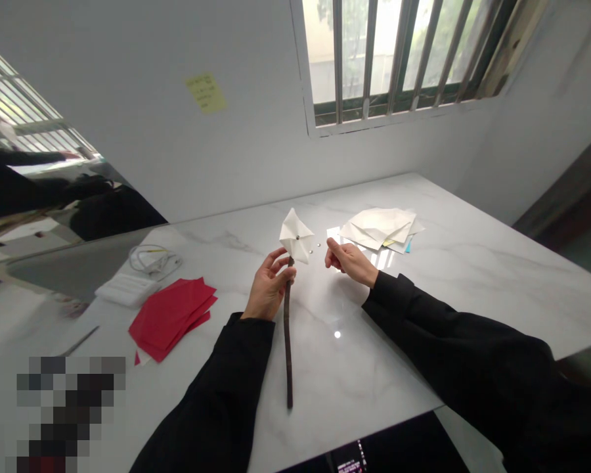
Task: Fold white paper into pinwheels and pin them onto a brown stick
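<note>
white paper pinwheel (289, 230) on a dark stick (288, 341), upper middle of the frame, in the left grip (266, 292).
the left grip was closed around the stick just below the paper blades; the right grip (353, 263), right of centre, was curled narrow near small metallic bits (318, 245) on the counter (354, 381), and whether it pinched anything could not be told. the pinwheel looked light and fragile, its soft blades likely to crease under a squeeze, with a small stud (297, 237) at the hub. the stick seemed stiff, thin and not very slippery, so its upper part, under the blades, looked the safest place to hold; gentle fingertips would have suited the hub.
</note>
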Demonstrator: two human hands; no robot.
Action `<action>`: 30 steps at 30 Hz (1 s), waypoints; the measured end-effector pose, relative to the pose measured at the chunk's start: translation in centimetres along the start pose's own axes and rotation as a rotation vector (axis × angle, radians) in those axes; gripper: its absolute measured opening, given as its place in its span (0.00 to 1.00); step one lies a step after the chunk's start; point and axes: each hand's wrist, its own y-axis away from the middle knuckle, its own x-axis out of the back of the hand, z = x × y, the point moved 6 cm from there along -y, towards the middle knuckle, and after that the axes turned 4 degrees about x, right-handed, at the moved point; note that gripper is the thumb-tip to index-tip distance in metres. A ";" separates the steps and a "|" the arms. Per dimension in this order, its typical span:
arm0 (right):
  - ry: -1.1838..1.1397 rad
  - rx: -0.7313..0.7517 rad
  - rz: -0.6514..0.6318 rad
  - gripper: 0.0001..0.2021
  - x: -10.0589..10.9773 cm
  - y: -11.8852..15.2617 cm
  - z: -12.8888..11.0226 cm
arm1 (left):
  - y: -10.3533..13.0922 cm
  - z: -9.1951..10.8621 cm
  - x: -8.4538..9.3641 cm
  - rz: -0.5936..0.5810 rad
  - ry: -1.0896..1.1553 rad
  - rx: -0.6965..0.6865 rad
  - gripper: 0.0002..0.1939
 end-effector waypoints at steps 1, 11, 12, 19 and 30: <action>-0.024 -0.022 -0.007 0.41 -0.1 0.0 0.2 | 0.0 -0.1 0.0 0.005 0.009 0.005 0.34; -0.221 -0.151 -0.645 0.32 -6.7 3.6 -1.7 | -0.2 -1.1 0.7 0.136 0.061 -0.002 0.40; -0.212 -0.142 -0.678 0.31 -7.3 4.0 -1.9 | -0.2 -1.4 0.7 0.160 0.059 -0.004 0.42; -0.151 -0.127 -0.757 0.23 -8.5 4.8 -1.6 | 0.3 -2.0 -0.6 0.116 0.004 0.014 0.43; -0.189 -0.127 -0.855 0.13 -7.6 5.1 -2.5 | -0.8 0.1 1.7 0.143 0.221 0.064 0.21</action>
